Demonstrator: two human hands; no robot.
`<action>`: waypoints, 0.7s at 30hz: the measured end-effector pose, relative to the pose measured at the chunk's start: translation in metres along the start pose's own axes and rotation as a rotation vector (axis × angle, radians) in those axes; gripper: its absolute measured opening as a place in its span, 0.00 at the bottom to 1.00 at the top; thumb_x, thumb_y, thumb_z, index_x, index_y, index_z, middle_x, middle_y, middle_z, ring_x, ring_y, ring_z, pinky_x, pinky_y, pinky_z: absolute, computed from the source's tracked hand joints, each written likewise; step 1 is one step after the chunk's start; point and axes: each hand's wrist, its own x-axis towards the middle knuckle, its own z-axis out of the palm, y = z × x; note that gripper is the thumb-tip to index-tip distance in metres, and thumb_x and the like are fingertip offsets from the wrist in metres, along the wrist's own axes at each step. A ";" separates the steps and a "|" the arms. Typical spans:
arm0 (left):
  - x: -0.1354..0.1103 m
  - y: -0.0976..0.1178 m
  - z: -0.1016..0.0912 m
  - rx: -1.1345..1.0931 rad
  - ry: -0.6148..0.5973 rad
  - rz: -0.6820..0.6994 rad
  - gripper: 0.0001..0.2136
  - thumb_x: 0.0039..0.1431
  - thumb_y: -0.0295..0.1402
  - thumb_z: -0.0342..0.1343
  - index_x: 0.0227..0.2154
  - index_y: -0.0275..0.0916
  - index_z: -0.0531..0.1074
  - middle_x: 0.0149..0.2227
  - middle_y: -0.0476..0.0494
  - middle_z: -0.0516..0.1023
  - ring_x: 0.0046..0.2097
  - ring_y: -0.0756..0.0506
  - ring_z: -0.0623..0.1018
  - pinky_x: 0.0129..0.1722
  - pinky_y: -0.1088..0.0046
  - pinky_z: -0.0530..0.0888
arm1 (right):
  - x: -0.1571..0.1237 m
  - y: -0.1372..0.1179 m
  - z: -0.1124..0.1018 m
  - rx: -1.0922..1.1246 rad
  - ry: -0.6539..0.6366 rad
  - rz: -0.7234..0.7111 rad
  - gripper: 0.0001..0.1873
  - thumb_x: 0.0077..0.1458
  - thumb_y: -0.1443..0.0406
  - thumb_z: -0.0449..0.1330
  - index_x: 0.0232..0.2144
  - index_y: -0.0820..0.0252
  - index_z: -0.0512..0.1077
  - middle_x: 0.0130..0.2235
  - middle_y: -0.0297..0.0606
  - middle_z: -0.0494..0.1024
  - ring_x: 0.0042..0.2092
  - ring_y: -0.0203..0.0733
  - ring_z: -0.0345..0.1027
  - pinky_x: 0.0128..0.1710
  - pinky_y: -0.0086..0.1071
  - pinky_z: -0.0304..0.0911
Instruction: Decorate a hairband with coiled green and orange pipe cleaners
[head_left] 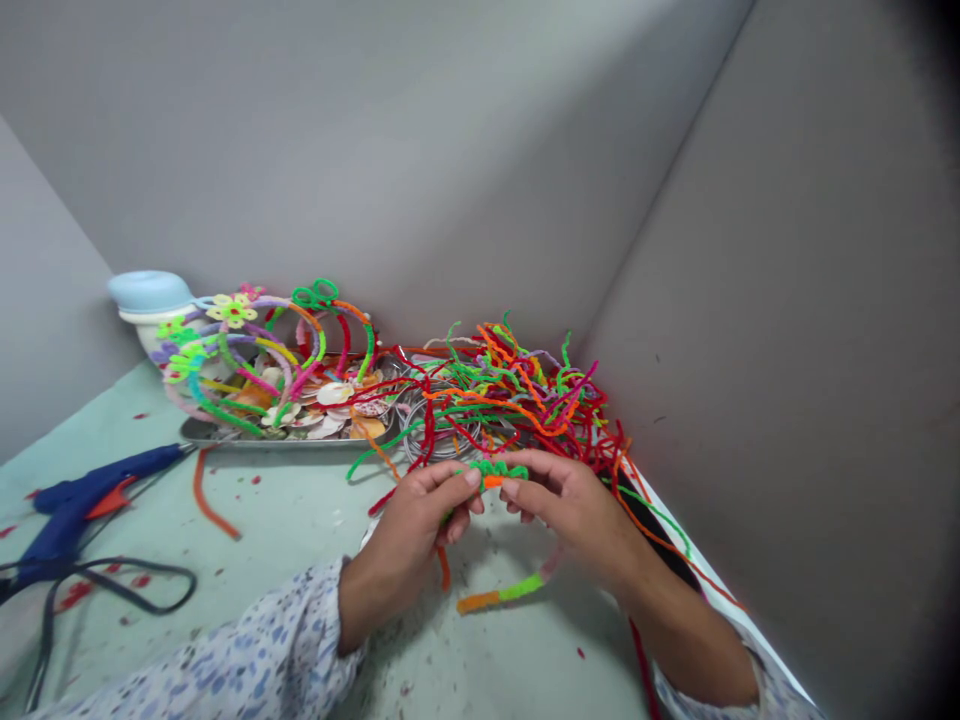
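Both of my hands pinch a headband wrapped in coloured pipe cleaners, above the table. At its top, between my fingertips, is a looped green pipe cleaner (496,468) over an orange stretch. My left hand (420,520) grips the left side, thumb on top. My right hand (574,505) closes on the right side with thumb and forefinger. Below hangs the headband's end (501,594), orange, lime and pink; part of the band is hidden behind my right hand. A short orange end (445,568) shows under my left hand.
A metal tray (262,440) holds shells (335,394) and several finished headbands (300,375). Right of it lies a tangled heap of pipe cleaners (517,385) with a wire coil (431,430). A blue glue gun (90,500) with its cord lies left, before a blue-lidded container (152,295).
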 end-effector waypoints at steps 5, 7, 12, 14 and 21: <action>-0.001 0.001 0.001 0.014 0.028 -0.003 0.12 0.53 0.38 0.56 0.22 0.35 0.69 0.22 0.51 0.69 0.18 0.57 0.58 0.18 0.79 0.52 | 0.000 0.001 0.000 0.085 -0.022 -0.021 0.13 0.49 0.64 0.58 0.39 0.53 0.76 0.27 0.34 0.72 0.29 0.37 0.62 0.22 0.26 0.59; 0.000 0.001 0.001 0.019 0.034 -0.003 0.12 0.53 0.38 0.56 0.22 0.35 0.69 0.22 0.51 0.69 0.18 0.57 0.58 0.18 0.79 0.52 | 0.000 0.003 0.001 0.117 -0.018 -0.022 0.13 0.48 0.63 0.59 0.38 0.53 0.76 0.27 0.34 0.71 0.30 0.37 0.62 0.21 0.26 0.58; 0.000 0.002 0.001 0.039 0.049 -0.007 0.11 0.54 0.38 0.55 0.23 0.34 0.69 0.23 0.50 0.69 0.18 0.57 0.57 0.19 0.79 0.52 | 0.001 0.007 0.004 0.155 -0.012 -0.037 0.13 0.49 0.64 0.58 0.39 0.53 0.76 0.28 0.34 0.71 0.31 0.37 0.62 0.20 0.24 0.59; -0.001 0.003 0.002 0.042 0.059 -0.012 0.11 0.54 0.37 0.54 0.23 0.34 0.69 0.23 0.51 0.69 0.19 0.57 0.57 0.19 0.79 0.52 | 0.001 0.008 0.005 0.163 -0.016 -0.018 0.14 0.49 0.63 0.58 0.41 0.52 0.75 0.28 0.34 0.70 0.31 0.38 0.63 0.18 0.23 0.58; -0.001 0.003 0.003 0.018 0.084 -0.026 0.10 0.54 0.35 0.55 0.23 0.34 0.68 0.22 0.51 0.68 0.18 0.58 0.56 0.19 0.79 0.51 | -0.001 0.007 0.008 0.190 -0.023 -0.004 0.15 0.50 0.62 0.58 0.42 0.51 0.75 0.29 0.35 0.69 0.33 0.39 0.64 0.14 0.22 0.58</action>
